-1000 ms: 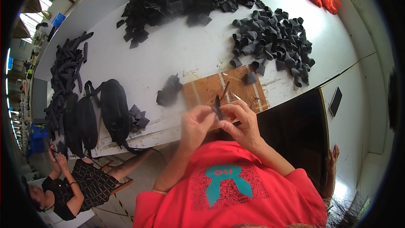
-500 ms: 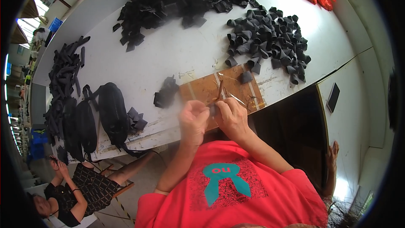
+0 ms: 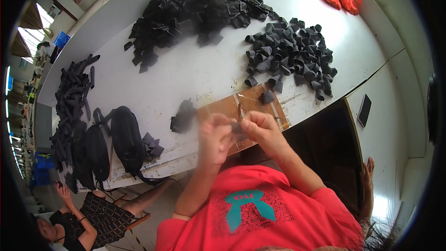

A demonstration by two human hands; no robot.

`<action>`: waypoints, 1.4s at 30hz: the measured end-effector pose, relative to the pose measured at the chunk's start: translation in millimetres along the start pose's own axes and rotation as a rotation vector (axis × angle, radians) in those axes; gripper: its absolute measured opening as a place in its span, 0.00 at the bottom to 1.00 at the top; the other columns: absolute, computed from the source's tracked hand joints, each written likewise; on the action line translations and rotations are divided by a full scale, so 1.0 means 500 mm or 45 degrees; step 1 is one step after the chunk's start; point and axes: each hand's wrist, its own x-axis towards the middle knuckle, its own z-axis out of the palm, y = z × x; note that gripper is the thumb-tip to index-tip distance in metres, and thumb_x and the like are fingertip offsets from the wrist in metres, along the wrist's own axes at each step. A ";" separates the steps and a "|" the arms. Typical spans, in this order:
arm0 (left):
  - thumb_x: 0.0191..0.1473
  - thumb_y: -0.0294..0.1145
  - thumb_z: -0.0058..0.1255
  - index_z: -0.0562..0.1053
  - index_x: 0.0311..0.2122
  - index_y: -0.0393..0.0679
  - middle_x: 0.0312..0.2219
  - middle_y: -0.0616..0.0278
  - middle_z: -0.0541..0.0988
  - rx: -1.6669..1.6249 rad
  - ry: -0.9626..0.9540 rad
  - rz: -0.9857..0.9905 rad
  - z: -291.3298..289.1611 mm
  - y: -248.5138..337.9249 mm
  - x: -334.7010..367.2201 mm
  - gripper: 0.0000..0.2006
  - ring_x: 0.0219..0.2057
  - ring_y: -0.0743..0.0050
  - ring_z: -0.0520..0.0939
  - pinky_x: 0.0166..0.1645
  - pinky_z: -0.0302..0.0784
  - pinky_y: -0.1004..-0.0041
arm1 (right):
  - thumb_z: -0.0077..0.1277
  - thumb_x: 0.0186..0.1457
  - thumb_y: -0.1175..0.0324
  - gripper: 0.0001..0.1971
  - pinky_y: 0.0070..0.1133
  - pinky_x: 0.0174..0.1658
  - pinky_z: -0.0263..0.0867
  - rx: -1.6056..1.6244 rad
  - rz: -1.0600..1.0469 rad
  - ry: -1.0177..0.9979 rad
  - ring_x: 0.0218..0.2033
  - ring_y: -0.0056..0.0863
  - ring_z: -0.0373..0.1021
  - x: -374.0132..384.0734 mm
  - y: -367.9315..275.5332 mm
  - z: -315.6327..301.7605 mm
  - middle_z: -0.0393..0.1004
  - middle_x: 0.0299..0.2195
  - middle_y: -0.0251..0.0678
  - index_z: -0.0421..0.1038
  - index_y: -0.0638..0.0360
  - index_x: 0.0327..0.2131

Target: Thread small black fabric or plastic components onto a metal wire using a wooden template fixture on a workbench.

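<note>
L hand (image 3: 215, 134) moved fwd; R hand (image 3: 261, 129) pinches dk pc (image 3: 237, 129); shirt (image 3: 253, 211) lettered.

Right hand (image 3: 261, 128): holds small dark piece (image 3: 237, 129)
Left hand (image 3: 215, 138): blurred, close beside it
Brown board (image 3: 252, 103): on white worktop (image 3: 162, 83)

From the wearer's head, the table (image 3: 153, 83) and hands (image 3: 214, 138) are viewed steeply downward through a fisheye lens, the shirt (image 3: 260, 207) being caught closest below.

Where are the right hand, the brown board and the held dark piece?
Right hand (image 3: 262, 127): head view, its middle.
Brown board (image 3: 252, 96): head view, bare top.
Dark piece (image 3: 237, 129): head view, exposed middle.
</note>
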 end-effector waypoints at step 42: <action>0.48 0.18 0.44 0.69 0.36 0.33 0.31 0.59 0.74 1.217 -0.182 0.627 0.023 0.040 0.039 0.08 0.32 0.80 0.73 0.39 0.69 0.81 | 0.55 0.35 0.76 0.09 0.23 0.21 0.62 -1.177 -1.123 0.408 0.21 0.31 0.65 0.040 -0.028 -0.001 0.65 0.20 0.35 0.68 0.59 0.25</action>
